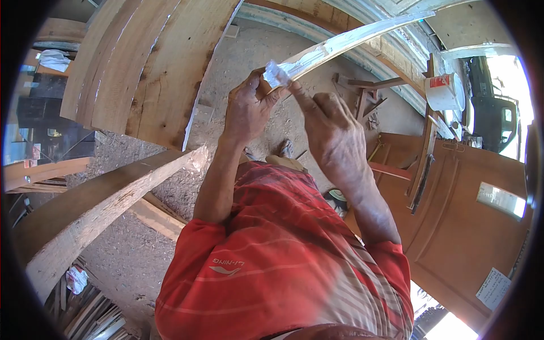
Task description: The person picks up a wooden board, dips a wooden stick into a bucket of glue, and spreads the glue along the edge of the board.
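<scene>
Wooden strip (pixel 335 49), near end in left grip (pixel 250 106)

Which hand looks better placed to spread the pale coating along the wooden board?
The right hand, probably: an extended finger is at the crumpled plastic on the coated board, which extends toward that side. The left hand supports the board's near end.

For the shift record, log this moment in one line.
Left hand: holds coated strip near one end; right hand: index finger at pale wad on strip; white bucket: off to the right
</scene>
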### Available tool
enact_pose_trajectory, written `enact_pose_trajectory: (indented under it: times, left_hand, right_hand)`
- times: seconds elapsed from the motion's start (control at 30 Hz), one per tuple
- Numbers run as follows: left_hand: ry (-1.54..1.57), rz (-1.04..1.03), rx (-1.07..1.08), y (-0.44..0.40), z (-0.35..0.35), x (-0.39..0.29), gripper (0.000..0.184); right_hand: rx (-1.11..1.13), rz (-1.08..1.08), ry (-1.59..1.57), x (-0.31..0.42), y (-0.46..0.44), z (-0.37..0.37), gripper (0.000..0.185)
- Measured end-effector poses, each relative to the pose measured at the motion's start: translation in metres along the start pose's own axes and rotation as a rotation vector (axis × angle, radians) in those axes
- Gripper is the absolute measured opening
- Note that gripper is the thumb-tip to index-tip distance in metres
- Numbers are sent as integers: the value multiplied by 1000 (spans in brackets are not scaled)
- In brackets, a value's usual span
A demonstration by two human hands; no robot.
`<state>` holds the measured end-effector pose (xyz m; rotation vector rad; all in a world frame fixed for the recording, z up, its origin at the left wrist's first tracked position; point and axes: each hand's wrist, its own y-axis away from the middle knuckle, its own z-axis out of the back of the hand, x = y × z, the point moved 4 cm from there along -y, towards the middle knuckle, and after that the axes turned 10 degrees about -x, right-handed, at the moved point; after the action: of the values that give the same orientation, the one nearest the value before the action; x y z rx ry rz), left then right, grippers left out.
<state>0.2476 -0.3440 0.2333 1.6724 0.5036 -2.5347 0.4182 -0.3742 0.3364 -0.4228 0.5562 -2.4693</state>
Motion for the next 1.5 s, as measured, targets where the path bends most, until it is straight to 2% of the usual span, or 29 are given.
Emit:
enact_pose_trajectory:
  times: [0.2,0.33,0.43,0.47,0.6,0.7,0.8,0.9,1.0,1.1,1.13,1.23,1.27,1.37,1.5]
  left_hand:
    - [56,-16,-36,2,-5,7,44]
    - [83,-15,-41,1,-5,7,44]
    - [89,16,-35,1,-4,5,43]
    - [76,21,-32,1,-4,4,43]
    - [102,-54,-63,0,-5,5,44]
    - [137,13,-47,0,-6,8,43]
    - [101,-130,-91,0,-7,11,43]
    - [112,-103,-103,-1,-7,11,42]
    - [142,11,-49,-1,-6,4,42]
    - [140,-28,-80,-1,-7,11,42]
    - [137,-36,-81,-2,-6,11,42]
    - [131,-51,-86,-2,-6,11,42]
    - [133,-56,-87,-3,-7,10,41]
    - [141,-46,-80,-1,-7,12,41]
    - [156,-38,-84,-3,-8,17,41]
  right_hand:
    - [-31,-187,105,-41,-4,2,72]
    - [-46,-42,-22,-18,7,-3,71]
    - [-88,-106,120,-53,5,-8,68]
    - [-57,-178,122,-67,-1,-5,61]
    - [-136,-216,-2,-96,-12,7,55]
    - [-151,-228,1,-114,-14,1,51]
    - [-91,-141,-48,-86,-5,-9,49]
    - [-25,-29,-102,-62,-5,5,49]
    - [-81,-147,-40,-94,-20,10,51]
    - [-93,-152,-36,-113,-21,0,50]
    - [-6,-231,-38,-100,-20,-1,52]
    - [-28,-19,-188,-54,-10,-1,54]
    - [-18,-2,-217,-46,-11,4,56]
    - [-35,-139,-139,-65,-23,8,56]
    - [3,-37,-175,-53,-18,-4,55]
